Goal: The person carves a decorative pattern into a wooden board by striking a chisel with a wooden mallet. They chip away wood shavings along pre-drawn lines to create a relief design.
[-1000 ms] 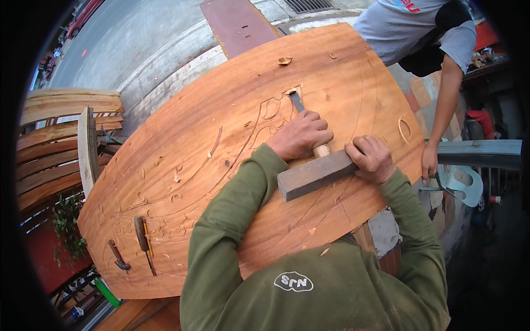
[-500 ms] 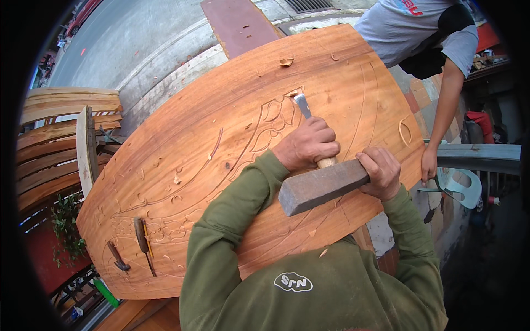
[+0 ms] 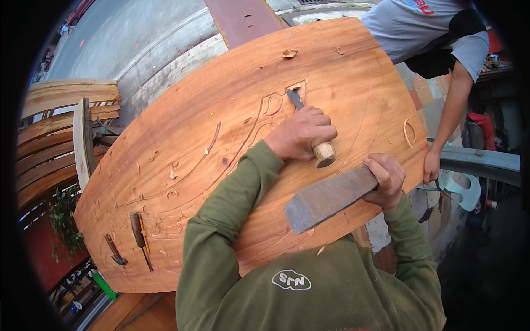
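Your left hand (image 3: 301, 134) has its fingers wrapped tight around one chisel (image 3: 309, 124), blade beyond them on the carved wooden panel (image 3: 210, 121). Your right hand (image 3: 388, 179) fingers clench one wooden mallet block (image 3: 326, 199). Two spare chisels (image 3: 135, 231) lie far left; the grip hides most of the held chisel's handle.

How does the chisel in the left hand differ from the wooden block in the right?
The chisel is slim, with a dark metal blade and round pale handle; the block is thick, grey and rectangular. The chisel's tip meets the carved board; the block is raised clear of it. The left hand wraps the chisel's handle; the right hand grips the block's end.
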The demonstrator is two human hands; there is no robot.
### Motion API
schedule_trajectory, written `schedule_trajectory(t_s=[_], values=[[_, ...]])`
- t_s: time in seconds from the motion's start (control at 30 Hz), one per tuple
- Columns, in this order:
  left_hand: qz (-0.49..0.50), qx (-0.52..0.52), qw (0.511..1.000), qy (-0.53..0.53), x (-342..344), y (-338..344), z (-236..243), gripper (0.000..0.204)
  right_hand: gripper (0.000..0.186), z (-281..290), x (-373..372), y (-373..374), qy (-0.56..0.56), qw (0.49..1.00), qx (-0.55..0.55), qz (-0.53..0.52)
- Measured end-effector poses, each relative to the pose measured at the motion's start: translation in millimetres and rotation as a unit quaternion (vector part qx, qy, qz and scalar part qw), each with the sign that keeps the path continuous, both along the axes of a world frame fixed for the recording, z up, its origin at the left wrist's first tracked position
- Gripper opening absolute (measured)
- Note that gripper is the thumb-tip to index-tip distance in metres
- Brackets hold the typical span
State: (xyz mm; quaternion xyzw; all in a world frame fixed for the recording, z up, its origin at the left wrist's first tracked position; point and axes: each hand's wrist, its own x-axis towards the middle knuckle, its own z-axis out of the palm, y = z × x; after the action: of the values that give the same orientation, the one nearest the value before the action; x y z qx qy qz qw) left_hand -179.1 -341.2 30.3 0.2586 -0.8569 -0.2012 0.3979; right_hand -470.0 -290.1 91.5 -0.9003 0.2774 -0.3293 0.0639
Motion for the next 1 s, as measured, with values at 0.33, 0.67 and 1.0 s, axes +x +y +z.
schedule_trajectory(t_s=[0.33, 0.67, 1.0], values=[[-0.003, 0.01, 0.999, 0.052, 14, -10, 6, 0.027, 0.071, -7, 6, -31, 0.033, 0.999, -0.004, -0.005], [0.002, 0.05, 0.996, 0.072, 15, -8, 10, 0.025, 0.069, 10, 20, -15, -0.06, 0.997, -0.017, 0.053], [0.019, 0.047, 0.993, 0.109, 12, -11, 6, 0.027, 0.068, -13, 23, -28, -0.059, 0.998, -0.015, 0.028]])
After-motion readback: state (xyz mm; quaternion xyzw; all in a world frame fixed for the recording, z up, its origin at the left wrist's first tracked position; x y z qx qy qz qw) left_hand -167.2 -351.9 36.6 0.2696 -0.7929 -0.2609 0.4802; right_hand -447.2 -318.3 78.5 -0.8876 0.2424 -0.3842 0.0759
